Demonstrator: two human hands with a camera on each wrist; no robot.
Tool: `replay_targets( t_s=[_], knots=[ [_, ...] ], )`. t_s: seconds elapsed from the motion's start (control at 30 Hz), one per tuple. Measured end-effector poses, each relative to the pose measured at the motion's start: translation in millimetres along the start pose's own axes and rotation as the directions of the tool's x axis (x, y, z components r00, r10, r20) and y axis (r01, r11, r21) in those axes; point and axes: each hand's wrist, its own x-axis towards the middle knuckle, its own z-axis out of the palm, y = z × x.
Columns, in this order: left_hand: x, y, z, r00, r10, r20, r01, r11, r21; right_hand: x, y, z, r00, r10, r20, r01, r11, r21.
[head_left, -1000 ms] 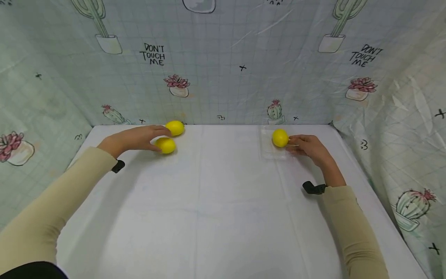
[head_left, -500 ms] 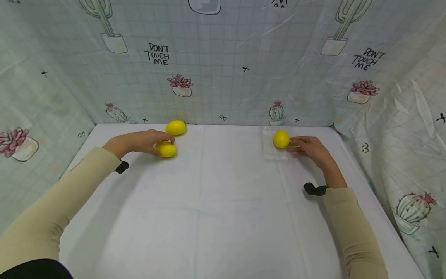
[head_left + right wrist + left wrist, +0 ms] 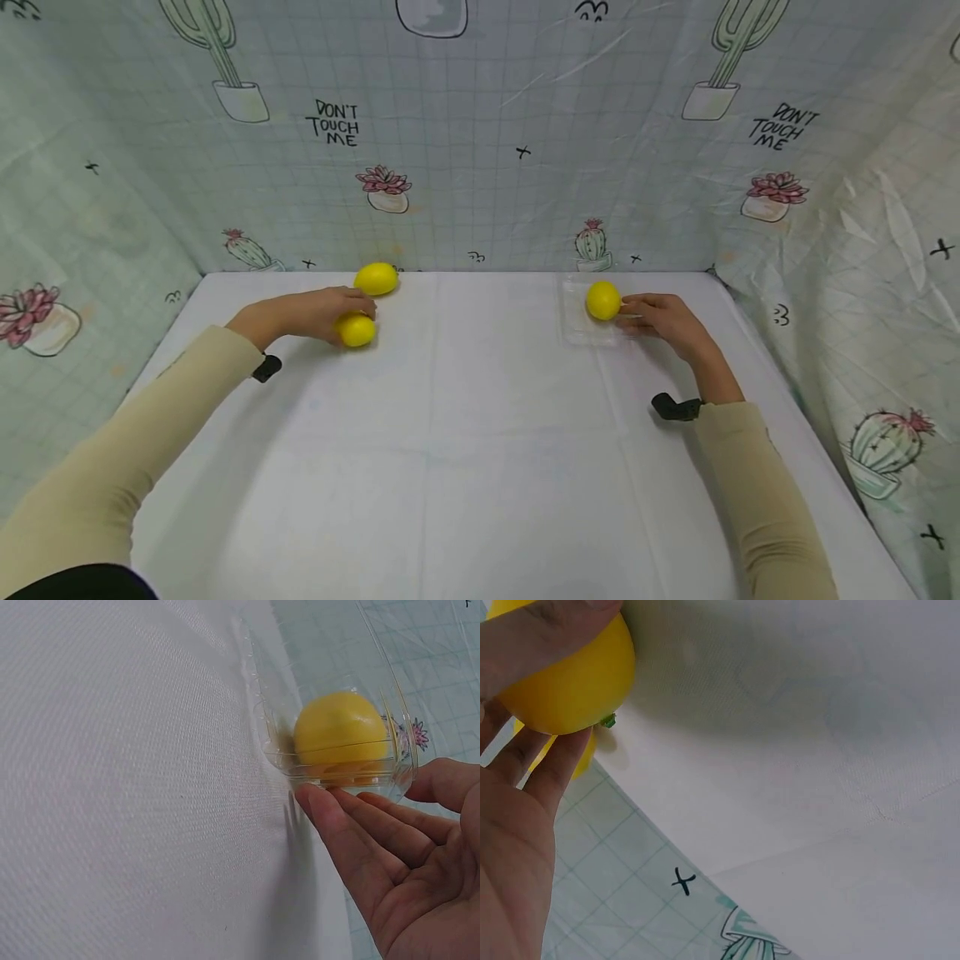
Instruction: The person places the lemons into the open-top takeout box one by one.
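Observation:
My left hand (image 3: 318, 315) grips a yellow lemon (image 3: 356, 330) near the back left of the table. In the left wrist view its green stem tip (image 3: 609, 720) shows below the thumb. Just behind it lies a second lemon (image 3: 377, 279), at the table's back edge. On the right, my right hand (image 3: 663, 321) holds the right side of a clear plastic container (image 3: 573, 332), its fingers against the wall and rim. A third round yellow fruit (image 3: 341, 731) sits inside the container; whether it has a stem cannot be seen.
A white cloth (image 3: 487, 442) covers the table. Behind and beside it hangs a pale curtain (image 3: 465, 192) with printed cacti. Dark wrist cameras are worn on both wrists.
My left fingers have closed around the nearer lemon, which has moved slightly towards me, away from the lemon behind it. The right hand and container stay in place.

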Motion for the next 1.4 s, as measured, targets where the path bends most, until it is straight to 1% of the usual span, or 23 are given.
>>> replay_targets(
  t_s=[0.13, 0.37, 0.47, 0.53, 0.67, 0.93, 1.1, 1.2, 1.33, 1.4],
  knots=[
    [-1.1, -0.3, 1.8, 1.000, 0.004, 0.003, -0.004, 0.999, -0.039, -1, 0, 0.8, 1.000, -0.009, 0.000, 0.009, 1.000, -0.017],
    [-1.9, -0.9, 4.0, 0.999, 0.029, -0.034, -0.030, 0.999, -0.031, -3, -2, 1.7, 1.000, -0.004, -0.007, 0.004, 0.999, -0.038],
    [-2.3, 3.5, 5.0, 0.997, 0.047, -0.060, -0.050, 0.998, -0.046, -3, -2, 1.8, 1.000, -0.004, -0.003, 0.004, 1.000, -0.031],
    [-1.9, 8.2, 5.3, 0.995, 0.070, -0.076, -0.075, 0.996, -0.053, -3, -1, 1.6, 1.000, -0.003, -0.003, 0.003, 1.000, -0.026],
    [1.3, 18.4, 5.3, 0.989, 0.102, -0.106, -0.107, 0.993, -0.046, -3, 1, 1.3, 1.000, -0.007, -0.006, 0.007, 1.000, -0.028],
    [7.8, 36.2, 6.0, 0.973, 0.157, -0.167, -0.170, 0.983, -0.069, -2, 4, 0.2, 1.000, -0.029, 0.010, 0.030, 0.999, -0.025],
    [11.3, 45.3, 6.3, 0.967, 0.166, -0.193, -0.189, 0.976, -0.109, -2, 4, 0.7, 1.000, -0.026, 0.014, 0.026, 0.999, -0.018],
    [13.2, 50.2, 6.5, 0.958, 0.179, -0.224, -0.214, 0.966, -0.144, -2, 4, 1.0, 1.000, -0.021, 0.015, 0.021, 1.000, -0.012],
    [15.4, 55.1, 6.8, 0.942, 0.202, -0.270, -0.256, 0.949, -0.182, -3, 3, 1.6, 1.000, -0.022, 0.020, 0.022, 1.000, -0.004],
    [15.7, 56.9, 6.4, 0.938, 0.202, -0.281, -0.264, 0.943, -0.203, -3, 2, 2.0, 0.999, -0.025, 0.023, 0.025, 1.000, -0.004]
  ],
)
